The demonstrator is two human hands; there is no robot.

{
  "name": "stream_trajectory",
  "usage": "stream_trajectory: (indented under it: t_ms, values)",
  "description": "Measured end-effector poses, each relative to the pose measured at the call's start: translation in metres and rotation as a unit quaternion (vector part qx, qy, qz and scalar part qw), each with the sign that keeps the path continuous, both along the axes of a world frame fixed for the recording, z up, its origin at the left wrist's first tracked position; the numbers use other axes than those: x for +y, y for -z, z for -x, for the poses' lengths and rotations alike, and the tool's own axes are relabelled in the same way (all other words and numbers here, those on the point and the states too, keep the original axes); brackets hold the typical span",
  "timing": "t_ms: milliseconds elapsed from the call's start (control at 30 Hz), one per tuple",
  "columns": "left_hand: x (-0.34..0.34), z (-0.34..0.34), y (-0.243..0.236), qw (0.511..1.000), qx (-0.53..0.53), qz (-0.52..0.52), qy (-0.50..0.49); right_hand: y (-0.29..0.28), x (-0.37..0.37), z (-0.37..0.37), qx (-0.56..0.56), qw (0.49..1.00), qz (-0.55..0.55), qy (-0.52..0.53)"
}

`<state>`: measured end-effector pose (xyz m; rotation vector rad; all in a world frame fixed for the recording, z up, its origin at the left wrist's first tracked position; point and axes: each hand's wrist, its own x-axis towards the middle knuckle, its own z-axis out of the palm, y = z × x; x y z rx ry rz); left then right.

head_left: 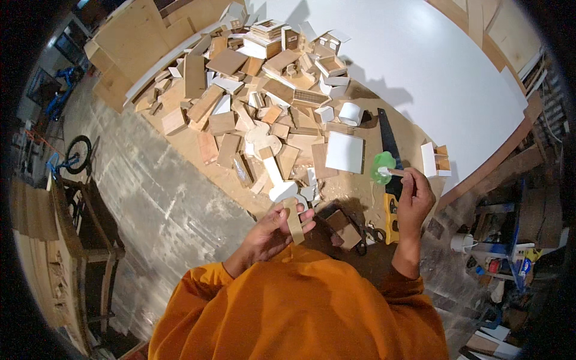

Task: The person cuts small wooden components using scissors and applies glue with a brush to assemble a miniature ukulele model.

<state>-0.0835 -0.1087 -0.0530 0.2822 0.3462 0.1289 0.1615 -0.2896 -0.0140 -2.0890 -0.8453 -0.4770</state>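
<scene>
Head view shows our left grip (270,227) closed on a thin wooden strip (294,223), pinched between thumb and fingers and held upright close to the front of our orange top (300,306). Our right grip (418,195) is closed on a small stick (396,172), whose far end meets a white blob over a translucent green dish (381,163); we cannot tell whether the stick touches the dish itself. The dish is at the right side of the worktop (462,84), overlapping the dark blade of a handsaw (389,137) in our view. That saw's yellow handle (390,221) points toward us, just left of our right wrist. Between our two hands sit a brown block (343,228) and black-handled scissors (375,234), crowding the near edge. Straight beyond the left hand, a rounded white piece (284,191) leads into a large heap of wooden offcuts (225,123) and little boxes, which takes up much of the tan area. At the heap's right flank we see a white square panel (345,152) and, farther off, a white cup-like piece (349,113). Right of the saw stands a small white-sided compartmented box (436,161). Left of the worktop, a bicycle wheel (89,155) and a wooden rack (75,258) stand on the grey floor (150,210).
</scene>
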Motion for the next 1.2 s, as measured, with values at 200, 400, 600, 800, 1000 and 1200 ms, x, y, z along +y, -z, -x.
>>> stream_trajectory:
  t_ms: [200,400,600,800,1000,1200]
  values:
    - [-0.001,-0.010,-0.002,1.000,-0.020,0.018,0.011,0.034,0.001,-0.022,0.053,0.998,0.015,0.036]
    - [-0.003,-0.005,-0.002,1.000,0.005,0.019,-0.005,0.035,-0.007,-0.037,0.049,0.996,0.003,0.068]
    - [-0.002,-0.004,0.003,0.999,0.007,0.028,-0.016,0.029,-0.003,-0.045,0.070,0.996,-0.016,0.060]
    - [0.000,-0.009,0.014,1.000,-0.012,-0.006,-0.012,-0.009,0.020,-0.008,0.237,0.955,-0.175,-0.043]
    - [0.003,-0.010,0.009,0.997,-0.073,-0.012,-0.008,-0.043,0.036,0.080,0.274,0.926,-0.078,-0.246]
    - [0.001,-0.019,-0.011,0.995,-0.103,0.000,-0.015,-0.034,0.047,0.094,0.162,0.940,-0.027,-0.299]
